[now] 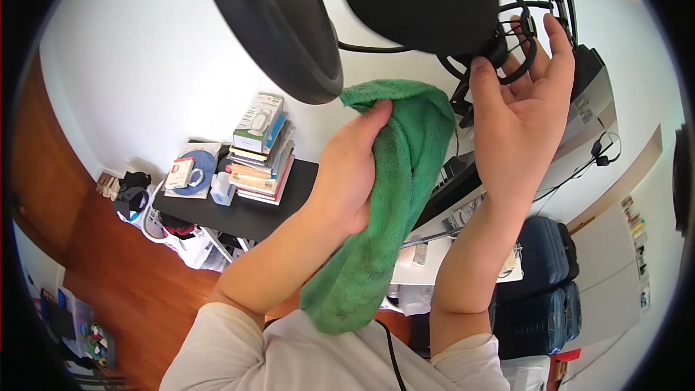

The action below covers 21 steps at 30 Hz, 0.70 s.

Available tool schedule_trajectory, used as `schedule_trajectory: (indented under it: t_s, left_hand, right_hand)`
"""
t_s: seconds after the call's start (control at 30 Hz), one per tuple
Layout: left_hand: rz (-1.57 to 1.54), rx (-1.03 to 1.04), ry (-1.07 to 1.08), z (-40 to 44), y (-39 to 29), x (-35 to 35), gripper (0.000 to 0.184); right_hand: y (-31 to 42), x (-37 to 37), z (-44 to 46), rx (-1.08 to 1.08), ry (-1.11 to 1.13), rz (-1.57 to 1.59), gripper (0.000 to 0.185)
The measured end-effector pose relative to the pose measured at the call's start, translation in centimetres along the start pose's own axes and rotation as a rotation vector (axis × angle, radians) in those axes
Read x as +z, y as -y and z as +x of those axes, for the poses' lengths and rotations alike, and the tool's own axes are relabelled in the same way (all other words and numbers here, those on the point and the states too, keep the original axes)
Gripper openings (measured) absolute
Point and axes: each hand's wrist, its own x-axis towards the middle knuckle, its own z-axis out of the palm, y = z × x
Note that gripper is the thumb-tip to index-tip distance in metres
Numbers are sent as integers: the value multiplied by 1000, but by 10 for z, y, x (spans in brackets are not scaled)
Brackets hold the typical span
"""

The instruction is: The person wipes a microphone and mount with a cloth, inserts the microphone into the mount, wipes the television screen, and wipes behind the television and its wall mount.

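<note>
Reddish-brown floor (137, 297) & white wall (145, 43) take up much of the rm; black tabletop (246, 221) by the wall bears 1 stack of books (264, 174) w/ 1 box (258, 117) on top, plus 1 white bottle (221, 190) & 1 blue disc (205, 166) beside it. At least 2 dark suitcases (543, 261) past R forearm. 2 black round shields (279, 22) up top. 1 green cloth (405, 166) is in mid-air, bunched & grasped in L hand (355, 166), its upper end right by one shield's lower rim; can't tell if touching. R hand (525, 116) is up at 1 black mount (494, 51), thumb against it, fingers spread behind; can't tell if they grip
</note>
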Motion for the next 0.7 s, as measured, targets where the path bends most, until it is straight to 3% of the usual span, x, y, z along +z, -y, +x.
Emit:
schedule_trajectory:
  t_s: [0.13, 0.2, 0.37, 0.47, 0.5, 0.57, 0.6, 0.7]
  left_hand:
    - [-108, -11, 65, 6, -2, -5, 30]
    - [2, 96, -9, 3, -5, 6, 24]
    - [45, 185, -28, 8, -8, 15, 27]
    - [24, 522, -176, 11, 3, 30, 34]
    - [25, 528, -162, 12, 6, 32, 34]
    - [775, 782, -95, 19, 14, 27, 34]
    - [1038, 1156, 7, 35, 16, 21, 39]
    - [1242, 1208, 95, 46, 17, 12, 30]
  right_hand:
    - [-1, 0, -4, 28, 12, -20, 58]
    - [-2, 1, -4, 10, 3, -80, 51]
    - [1, 0, -6, 11, -21, -46, 53]
    - [6, -1, -6, 122, -9, -35, 55]
    - [8, 0, -5, 109, -16, -33, 55]
    - [11, 0, -4, 109, 8, -78, 52]
    - [8, 0, -3, 68, -20, -82, 50]
    - [12, -2, -3, 88, -35, -45, 50]
